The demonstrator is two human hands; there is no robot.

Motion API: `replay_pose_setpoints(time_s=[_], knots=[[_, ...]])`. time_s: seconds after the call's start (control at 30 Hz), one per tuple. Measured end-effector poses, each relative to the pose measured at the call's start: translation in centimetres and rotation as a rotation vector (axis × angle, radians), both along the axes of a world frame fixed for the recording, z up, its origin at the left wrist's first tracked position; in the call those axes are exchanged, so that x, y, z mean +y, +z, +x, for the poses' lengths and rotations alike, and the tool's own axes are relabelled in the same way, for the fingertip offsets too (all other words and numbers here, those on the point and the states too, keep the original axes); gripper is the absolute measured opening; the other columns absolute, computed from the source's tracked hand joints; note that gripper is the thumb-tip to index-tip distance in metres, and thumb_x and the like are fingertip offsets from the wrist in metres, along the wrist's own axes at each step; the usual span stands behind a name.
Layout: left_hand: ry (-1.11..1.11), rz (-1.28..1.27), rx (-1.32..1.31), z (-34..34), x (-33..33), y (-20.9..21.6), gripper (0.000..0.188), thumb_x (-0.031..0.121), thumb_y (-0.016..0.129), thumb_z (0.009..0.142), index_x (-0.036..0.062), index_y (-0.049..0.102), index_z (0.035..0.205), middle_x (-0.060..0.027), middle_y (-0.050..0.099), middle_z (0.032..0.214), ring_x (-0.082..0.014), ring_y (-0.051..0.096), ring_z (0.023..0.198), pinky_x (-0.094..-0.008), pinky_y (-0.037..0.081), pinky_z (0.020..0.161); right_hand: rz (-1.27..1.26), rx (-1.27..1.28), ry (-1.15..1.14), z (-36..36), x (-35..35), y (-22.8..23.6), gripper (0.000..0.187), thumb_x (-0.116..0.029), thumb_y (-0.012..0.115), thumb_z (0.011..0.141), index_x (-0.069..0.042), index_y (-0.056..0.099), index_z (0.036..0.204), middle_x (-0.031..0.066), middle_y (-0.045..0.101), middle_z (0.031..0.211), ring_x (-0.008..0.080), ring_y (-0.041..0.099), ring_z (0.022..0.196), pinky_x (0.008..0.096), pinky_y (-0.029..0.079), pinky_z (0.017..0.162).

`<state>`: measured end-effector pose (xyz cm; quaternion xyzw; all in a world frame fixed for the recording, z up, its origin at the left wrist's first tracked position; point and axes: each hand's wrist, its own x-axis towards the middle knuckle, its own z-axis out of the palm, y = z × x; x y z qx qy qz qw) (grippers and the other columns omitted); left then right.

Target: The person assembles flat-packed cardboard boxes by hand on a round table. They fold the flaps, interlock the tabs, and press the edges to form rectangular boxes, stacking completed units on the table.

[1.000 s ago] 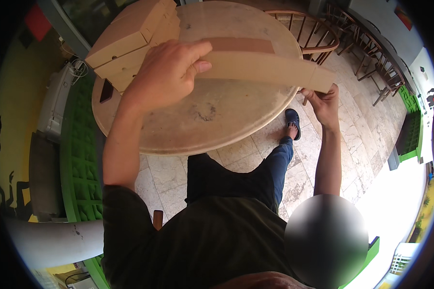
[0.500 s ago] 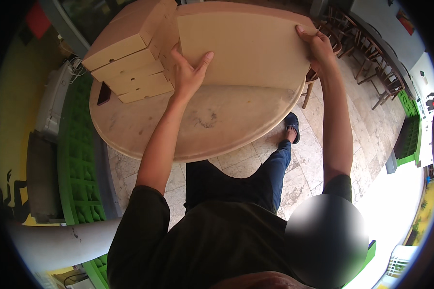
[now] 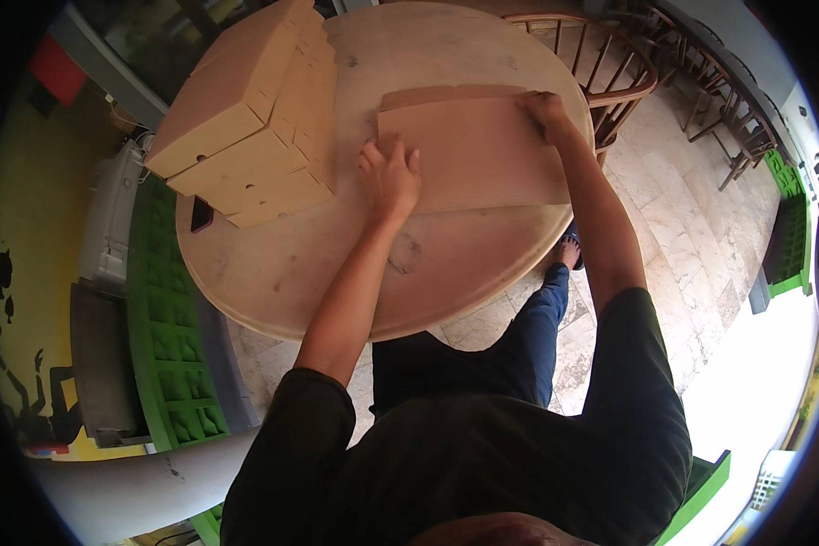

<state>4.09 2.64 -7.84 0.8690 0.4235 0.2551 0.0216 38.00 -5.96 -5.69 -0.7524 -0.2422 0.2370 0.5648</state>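
A flat brown cardboard box (image 3: 487,150) lies on the round table (image 3: 337,305), its broad face up. At its left edge is my left hand (image 3: 392,182), with bent fingers spread apart and the thumb over the cardboard; no firm grip shows. My right hand (image 3: 548,114) is closed on the far right corner of the box, its fingertips partly hidden. Left of my left hand stands a stack of similar cardboard boxes (image 3: 237,114), set slightly askew on one another.
A dark phone (image 3: 201,215) lies by the stack at the table's left edge. A wooden chair (image 3: 614,73) stands close behind the table's right side, with more chairs (image 3: 714,105) along the wall. Green racks (image 3: 168,337) stand at the left.
The box was tilted up, its broad face toward me; now it lies lower and flatter on the table. My right hand has moved left and down with it, and my left hand's grip has loosened.
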Motion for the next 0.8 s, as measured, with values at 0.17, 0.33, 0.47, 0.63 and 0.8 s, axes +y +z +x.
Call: replay_pose_setpoints(time_s=[0.17, 0.33, 0.47, 0.63, 0.8], knots=[[-0.490, 0.075, 0.027, -0.2, 0.1, -0.5, 0.060, 0.060, 0.046, 0.109, 0.0324, 0.047, 0.162, -0.0219, 0.029, 0.172, -0.0388, 0.020, 0.162, -0.0571, 0.018, 0.130, -0.158, -0.110, -0.152, 1.0, 0.7, -2.7, 0.060, -0.034, 0.089, 0.082, 0.007, 0.070, 0.122, 0.0174, 0.076, 0.114, 0.0293, 0.074, 0.100, 0.0479, 0.061, 0.084], [-0.517, -0.058, 0.319, 0.1, 0.1, -0.3, 0.066, 0.071, 0.031, 0.108, 0.0384, 0.043, 0.164, -0.0151, 0.025, 0.177, -0.0359, 0.015, 0.165, -0.0549, 0.011, 0.133, -0.601, -1.057, -0.377, -4.3, -0.8, -0.2, 0.074, -0.049, 0.087, 0.081, -0.004, 0.063, 0.136, 0.0204, 0.072, 0.125, 0.0394, 0.066, 0.122, 0.0549, 0.048, 0.108], [-0.517, -0.070, 0.288, 0.1, 0.0, -0.6, 0.064, 0.068, 0.036, 0.108, 0.0353, 0.047, 0.162, -0.0157, 0.026, 0.176, -0.0368, 0.016, 0.164, -0.0557, 0.011, 0.133, -0.240, -1.168, -0.181, -12.3, -0.5, 2.8, 0.038, -0.031, 0.077, 0.090, -0.009, 0.071, 0.121, 0.0166, 0.066, 0.130, 0.0332, 0.059, 0.125, 0.0501, 0.047, 0.095], [-0.538, -0.006, 0.263, 0.1, 0.2, -1.0, 0.057, 0.054, 0.054, 0.105, 0.0219, 0.061, 0.151, -0.0186, 0.028, 0.174, -0.0383, 0.020, 0.163, -0.0583, 0.013, 0.132, -0.101, -1.294, 0.015, -19.1, -2.2, -0.6, 0.021, -0.023, 0.070, 0.093, -0.010, 0.069, 0.109, 0.0091, 0.061, 0.104, 0.0285, 0.059, 0.104, 0.0442, 0.042, 0.084], [-0.542, -0.016, 0.225, 0.1, 0.1, -0.7, 0.056, 0.052, 0.056, 0.104, 0.0217, 0.062, 0.150, -0.0196, 0.029, 0.174, -0.0398, 0.023, 0.162, -0.0588, 0.014, 0.131, 0.030, -1.349, 0.094, -18.8, -2.8, -0.5, 0.024, -0.021, 0.070, 0.091, -0.010, 0.069, 0.112, 0.0082, 0.061, 0.103, 0.0282, 0.058, 0.099, 0.0434, 0.042, 0.086]])
